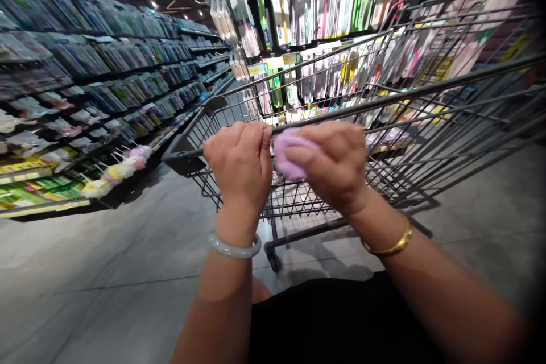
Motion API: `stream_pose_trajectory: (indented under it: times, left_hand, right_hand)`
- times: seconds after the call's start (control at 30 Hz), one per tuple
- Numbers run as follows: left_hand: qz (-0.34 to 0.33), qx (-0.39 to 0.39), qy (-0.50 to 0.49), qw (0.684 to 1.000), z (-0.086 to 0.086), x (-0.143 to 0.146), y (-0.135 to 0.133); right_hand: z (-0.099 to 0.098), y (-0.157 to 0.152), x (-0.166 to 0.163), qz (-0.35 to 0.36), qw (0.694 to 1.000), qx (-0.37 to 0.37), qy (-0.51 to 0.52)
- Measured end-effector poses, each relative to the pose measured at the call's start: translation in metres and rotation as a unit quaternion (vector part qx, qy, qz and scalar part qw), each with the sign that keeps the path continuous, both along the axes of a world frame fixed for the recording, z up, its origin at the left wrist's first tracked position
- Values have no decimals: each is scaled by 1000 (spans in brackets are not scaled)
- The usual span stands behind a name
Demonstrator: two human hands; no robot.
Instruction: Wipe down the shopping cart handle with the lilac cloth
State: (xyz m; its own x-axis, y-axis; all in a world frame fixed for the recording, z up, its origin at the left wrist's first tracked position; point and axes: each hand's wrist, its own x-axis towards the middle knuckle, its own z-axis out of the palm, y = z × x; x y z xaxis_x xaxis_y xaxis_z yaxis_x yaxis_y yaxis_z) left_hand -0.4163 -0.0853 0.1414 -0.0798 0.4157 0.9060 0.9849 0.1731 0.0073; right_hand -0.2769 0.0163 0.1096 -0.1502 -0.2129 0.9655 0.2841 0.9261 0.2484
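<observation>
My left hand (241, 165) is a closed fist just in front of the handle bar of a grey wire shopping cart (384, 125); I cannot see whether it grips the bar. A pale bangle circles that wrist. My right hand (336, 162) is curled around a small soft lilac thing (286, 153), held between both hands at the bar. A gold bangle sits on my right wrist. The cart basket looks empty.
Shop shelves (85, 85) packed with small packaged goods line the left side. Fluffy pastel items (121, 170) stick out from a low shelf. Hanging packets (324, 5) fill the rack ahead and right. Grey tiled floor (106, 273) runs down the aisle.
</observation>
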Motion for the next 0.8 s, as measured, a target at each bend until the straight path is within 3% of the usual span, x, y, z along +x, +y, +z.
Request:
stream_pose_trajectory:
  times: [0.1, 0.2, 0.4, 0.63, 0.8]
  left_hand:
    - [-12, -4, -5, 1000, 1, 0, -1]
    - [-11, -1, -5, 1000, 0, 0, -2]
    - [-2, -1, 1, 1000, 0, 1, -2]
    - [-8, -5, -6, 1000, 1, 3, -3]
    - [-2, 6, -9, 1000, 0, 2, -2]
  right_hand:
    - [17, 12, 16, 9, 992, -83, 95]
    - [23, 12, 20, -2, 983, -135, 127]
    - [12, 3, 10, -13, 999, -47, 22]
    - [21, 12, 25, 1, 984, -137, 110]
    - [-1, -9, 2, 2, 1000, -15, -15]
